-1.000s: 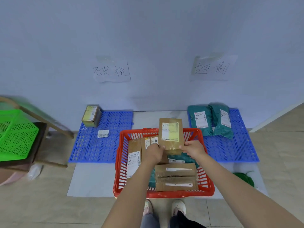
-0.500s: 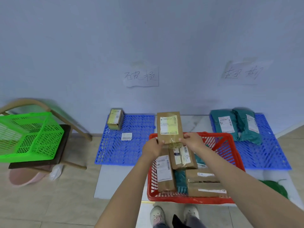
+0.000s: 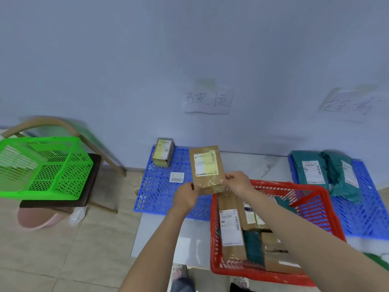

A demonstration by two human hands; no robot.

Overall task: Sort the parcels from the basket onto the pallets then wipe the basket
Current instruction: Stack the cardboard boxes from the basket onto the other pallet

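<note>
I hold a flat brown parcel [image 3: 207, 165] with a yellowish label upright above the left blue pallet [image 3: 157, 192]. My left hand [image 3: 186, 197] grips its lower left corner and my right hand [image 3: 236, 182] grips its lower right edge. The red basket [image 3: 328, 209] stands on the floor to the right and holds several brown and teal parcels. A small brown box [image 3: 163, 152] and a loose white label [image 3: 176, 177] lie on the left pallet. Two teal bags [image 3: 324, 171] lie on the right blue pallet [image 3: 370, 209].
A green basket [image 3: 42, 167] sits on a dark-seated chair [image 3: 92, 180] at the left, with a pink basin [image 3: 35, 218] under it. Two handwritten paper signs [image 3: 207, 100] are taped to the wall above the pallets. My shoes [image 3: 179, 272] show at the bottom.
The view has swung left, so the basket and pallets shifted right in frame. The parcel in both hands has moved left, from over the basket to over the left pallet.
</note>
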